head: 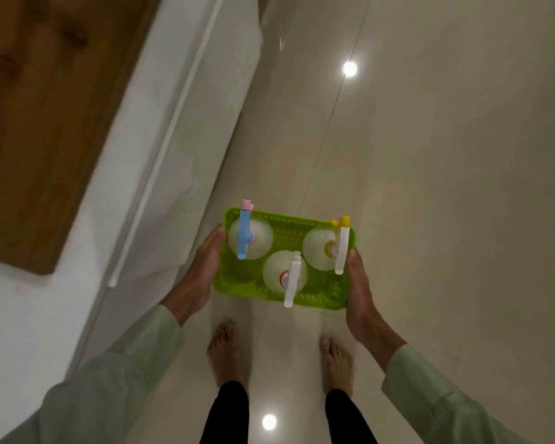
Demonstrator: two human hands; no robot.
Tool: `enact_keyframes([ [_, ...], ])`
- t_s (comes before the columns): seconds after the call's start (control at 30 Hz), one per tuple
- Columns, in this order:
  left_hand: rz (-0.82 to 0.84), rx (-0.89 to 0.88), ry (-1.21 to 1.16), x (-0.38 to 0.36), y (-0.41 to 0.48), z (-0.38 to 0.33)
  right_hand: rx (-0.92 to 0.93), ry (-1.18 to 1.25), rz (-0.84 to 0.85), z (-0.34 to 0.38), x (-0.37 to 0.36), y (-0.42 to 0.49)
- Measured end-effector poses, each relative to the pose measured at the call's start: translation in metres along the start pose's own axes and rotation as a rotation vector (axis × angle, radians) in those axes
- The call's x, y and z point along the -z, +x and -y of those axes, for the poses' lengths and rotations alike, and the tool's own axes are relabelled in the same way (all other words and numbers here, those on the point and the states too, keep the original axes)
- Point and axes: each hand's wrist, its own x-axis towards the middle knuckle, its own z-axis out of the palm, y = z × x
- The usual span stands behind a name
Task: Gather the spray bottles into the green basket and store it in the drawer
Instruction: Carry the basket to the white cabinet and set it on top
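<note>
Both hands carry the green basket of spray bottles above the tiled floor

The left hand [199, 277] presses flat against the left end of the bright green perforated plastic basket [289, 233], its grip clasping that wall; the right hand [361, 293] clasps the right end likewise, thumb on the rim. Three translucent round spray bottles stand upright inside: one with a blue-and-pink trigger head [245, 233] at the far left, one with a white-and-yellow trigger head [342, 245] at the far right, one with a white-and-red trigger head [292, 278] near the front middle. Below lie glossy beige floor tiles [430, 187] with lamp reflections and two bare feet; a white cabinet [161, 155] with a wooden top [39, 116] stands at the left
</note>
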Motion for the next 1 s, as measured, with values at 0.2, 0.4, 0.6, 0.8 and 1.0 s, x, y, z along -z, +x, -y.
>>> enact_keyframes([
  [0.2,-0.018,-0.012,-0.008,0.003,-0.102,0.006,0.056,-0.13,0.094,0.088,0.033,-0.078],
  [0.4,-0.078,-0.152,-0.229,0.024,-0.195,-0.029,0.149,-0.217,0.235,0.148,0.043,-0.144],
  [0.6,-0.233,-0.175,-0.375,0.06,-0.286,-0.008,0.166,-0.323,0.366,0.179,0.016,-0.213],
  [0.8,-0.408,-0.129,-0.55,0.121,-0.367,0.056,0.149,-0.502,0.556,0.171,-0.047,-0.291],
  [1.0,-0.581,-0.104,-0.719,0.198,-0.429,0.148,0.157,-0.668,0.754,0.112,-0.136,-0.359],
])
